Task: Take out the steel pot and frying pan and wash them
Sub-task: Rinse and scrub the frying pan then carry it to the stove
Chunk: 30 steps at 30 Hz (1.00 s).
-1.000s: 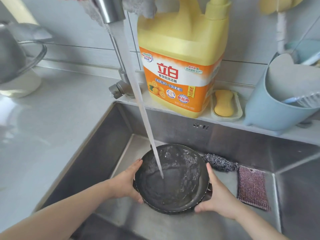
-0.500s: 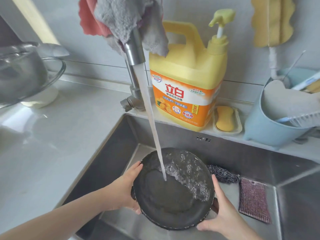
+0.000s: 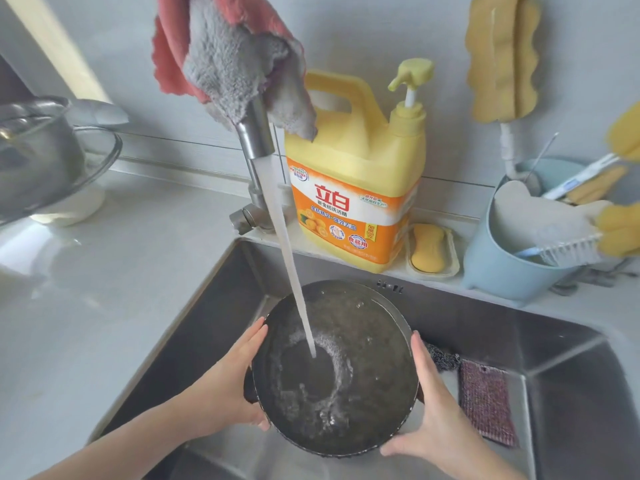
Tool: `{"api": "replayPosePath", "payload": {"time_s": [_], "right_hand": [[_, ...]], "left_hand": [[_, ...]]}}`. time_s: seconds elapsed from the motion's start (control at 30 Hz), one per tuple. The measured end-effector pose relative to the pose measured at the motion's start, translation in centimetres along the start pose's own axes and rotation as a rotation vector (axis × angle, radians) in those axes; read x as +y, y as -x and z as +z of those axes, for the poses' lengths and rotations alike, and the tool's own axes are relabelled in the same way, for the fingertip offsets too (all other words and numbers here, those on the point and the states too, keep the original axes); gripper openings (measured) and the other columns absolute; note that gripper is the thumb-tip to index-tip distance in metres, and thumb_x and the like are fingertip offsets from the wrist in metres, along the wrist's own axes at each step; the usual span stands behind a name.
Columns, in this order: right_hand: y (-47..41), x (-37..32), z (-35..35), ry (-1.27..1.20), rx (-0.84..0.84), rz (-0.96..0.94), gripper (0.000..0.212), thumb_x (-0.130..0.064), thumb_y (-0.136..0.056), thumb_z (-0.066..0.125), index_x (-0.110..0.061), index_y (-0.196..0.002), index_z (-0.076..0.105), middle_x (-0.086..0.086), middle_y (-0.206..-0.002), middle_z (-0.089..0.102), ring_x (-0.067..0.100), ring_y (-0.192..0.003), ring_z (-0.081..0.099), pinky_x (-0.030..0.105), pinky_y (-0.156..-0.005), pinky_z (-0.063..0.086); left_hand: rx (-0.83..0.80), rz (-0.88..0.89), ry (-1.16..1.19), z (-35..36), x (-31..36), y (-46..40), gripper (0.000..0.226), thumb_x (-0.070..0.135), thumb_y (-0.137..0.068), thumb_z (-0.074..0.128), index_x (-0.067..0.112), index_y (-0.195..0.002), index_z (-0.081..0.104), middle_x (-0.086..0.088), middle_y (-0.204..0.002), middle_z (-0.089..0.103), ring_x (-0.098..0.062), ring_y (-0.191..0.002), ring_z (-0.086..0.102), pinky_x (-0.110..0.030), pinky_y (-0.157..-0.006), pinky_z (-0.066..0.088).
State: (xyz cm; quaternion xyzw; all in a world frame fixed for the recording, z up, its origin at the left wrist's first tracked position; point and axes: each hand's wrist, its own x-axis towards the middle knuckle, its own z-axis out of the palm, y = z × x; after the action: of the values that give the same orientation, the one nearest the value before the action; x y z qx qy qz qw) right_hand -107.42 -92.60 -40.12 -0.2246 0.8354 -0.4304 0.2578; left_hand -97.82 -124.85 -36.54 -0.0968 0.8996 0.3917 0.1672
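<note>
Pan (image 3: 346,393) raised, fuller | dark, foamy water | left hand (image 3: 228,386), right hand (image 3: 433,420) grip rim

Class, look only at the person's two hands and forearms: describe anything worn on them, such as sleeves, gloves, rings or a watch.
Both forearms are bare up to the frame edge, no sleeves showing. The left hand and right hand wear no gloves; no rings, watch or bracelet are visible. The nails look short and unpainted.

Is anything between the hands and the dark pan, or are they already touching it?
Nothing visible is between them. The left hand and the right hand grip the frying pan by its opposite sides, under the running water.
</note>
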Motion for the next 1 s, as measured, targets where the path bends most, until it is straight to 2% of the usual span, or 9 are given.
{"api": "replayPosePath", "payload": {"time_s": [0.1, 0.3, 0.43, 0.57, 0.63, 0.7, 0.83, 0.93, 1.0], "right_hand": [[0.0, -0.4, -0.5, -0.009, -0.004, -0.006, 0.158, -0.050, -0.043, 0.095, -0.048, -0.143, -0.027, -0.041, -0.147, -0.028, -0.023, -0.135, -0.015, -0.008, -0.100, 0.000], [0.1, -0.7, -1.2, 0.001, 0.033, -0.009, 0.159, -0.049, -0.041, 0.096, -0.050, -0.141, -0.027, -0.048, -0.142, -0.029, -0.026, -0.132, -0.016, -0.006, -0.100, 0.001], [0.8, -0.6, -0.2, -0.085, 0.059, 0.042, 0.161, -0.053, -0.033, 0.096, -0.061, -0.140, -0.023, -0.040, -0.153, -0.014, -0.010, -0.144, 0.006, 0.022, -0.116, 0.019], [1.2, -0.2, 1.9, -0.203, 0.069, 0.029, 0.160, -0.058, -0.026, 0.096, -0.066, -0.140, -0.016, -0.031, -0.159, 0.003, -0.001, -0.147, 0.017, 0.039, -0.120, 0.024], [1.2, -0.3, 2.1, -0.217, 0.077, 0.012, 0.161, -0.054, -0.028, 0.098, -0.063, -0.143, -0.015, -0.034, -0.157, 0.002, -0.004, -0.146, 0.015, 0.038, -0.121, 0.024], [1.1, -0.6, 1.7, -0.219, 0.085, -0.005, 0.161, -0.048, -0.031, 0.099, -0.062, -0.143, -0.016, -0.039, -0.155, -0.004, -0.010, -0.145, 0.010, 0.031, -0.120, 0.022], [1.2, -0.7, 0.3, -0.144, 0.101, -0.028, 0.161, -0.036, -0.035, 0.101, -0.064, -0.140, -0.018, -0.043, -0.152, -0.011, -0.023, -0.138, 0.001, -0.004, -0.101, 0.016], [1.4, -0.8, -0.5, -0.100, 0.093, -0.028, 0.161, -0.039, -0.033, 0.100, -0.057, -0.144, -0.016, -0.045, -0.150, -0.011, -0.026, -0.136, 0.000, -0.005, -0.101, 0.013], [1.6, -1.1, -0.8, -0.094, 0.090, -0.004, 0.160, -0.039, -0.033, 0.100, -0.059, -0.142, -0.015, -0.043, -0.152, -0.008, -0.030, -0.132, 0.001, 0.006, -0.108, 0.017]], "left_hand": [[0.002, -0.004, 0.003, 0.0, 0.3, -0.1, 0.139, 0.046, -0.053, 0.089, 0.040, -0.151, -0.009, 0.045, -0.145, -0.020, 0.008, -0.143, 0.009, -0.021, -0.116, 0.023], [0.035, 0.024, -0.012, -0.2, 1.2, 0.2, 0.137, 0.044, -0.054, 0.088, 0.038, -0.152, -0.007, 0.045, -0.145, -0.019, 0.013, -0.142, 0.003, -0.021, -0.117, 0.024], [0.009, 0.036, -0.083, -1.6, 2.5, 0.1, 0.139, 0.045, -0.055, 0.089, 0.037, -0.152, -0.010, 0.039, -0.149, -0.021, 0.015, -0.141, -0.001, -0.017, -0.116, 0.020], [-0.029, 0.032, -0.172, -3.2, 3.3, 0.4, 0.137, 0.046, -0.059, 0.088, 0.039, -0.151, -0.014, 0.041, -0.146, -0.024, 0.011, -0.139, 0.016, -0.012, -0.110, 0.026], [-0.019, 0.032, -0.181, -3.4, 3.5, 0.7, 0.136, 0.045, -0.060, 0.087, 0.039, -0.151, -0.015, 0.043, -0.144, -0.026, 0.015, -0.137, 0.016, -0.012, -0.109, 0.027], [0.009, 0.048, -0.180, -3.1, 3.6, 0.9, 0.136, 0.046, -0.061, 0.087, 0.038, -0.151, -0.015, 0.044, -0.143, -0.027, 0.029, -0.129, 0.006, -0.011, -0.110, 0.026], [0.039, 0.053, -0.152, -1.8, 3.4, 1.2, 0.135, 0.043, -0.062, 0.088, 0.034, -0.152, -0.011, 0.042, -0.144, -0.027, 0.036, -0.122, 0.001, -0.006, -0.106, 0.027], [0.045, 0.071, -0.150, -1.1, 3.0, 1.1, 0.135, 0.042, -0.062, 0.088, 0.032, -0.152, -0.012, 0.041, -0.145, -0.028, 0.035, -0.123, -0.005, 0.002, -0.102, 0.019], [0.033, 0.073, -0.151, -1.1, 2.8, 1.0, 0.137, 0.043, -0.061, 0.089, 0.032, -0.152, -0.013, 0.039, -0.146, -0.028, 0.033, -0.126, -0.008, 0.004, -0.101, 0.014]]}}
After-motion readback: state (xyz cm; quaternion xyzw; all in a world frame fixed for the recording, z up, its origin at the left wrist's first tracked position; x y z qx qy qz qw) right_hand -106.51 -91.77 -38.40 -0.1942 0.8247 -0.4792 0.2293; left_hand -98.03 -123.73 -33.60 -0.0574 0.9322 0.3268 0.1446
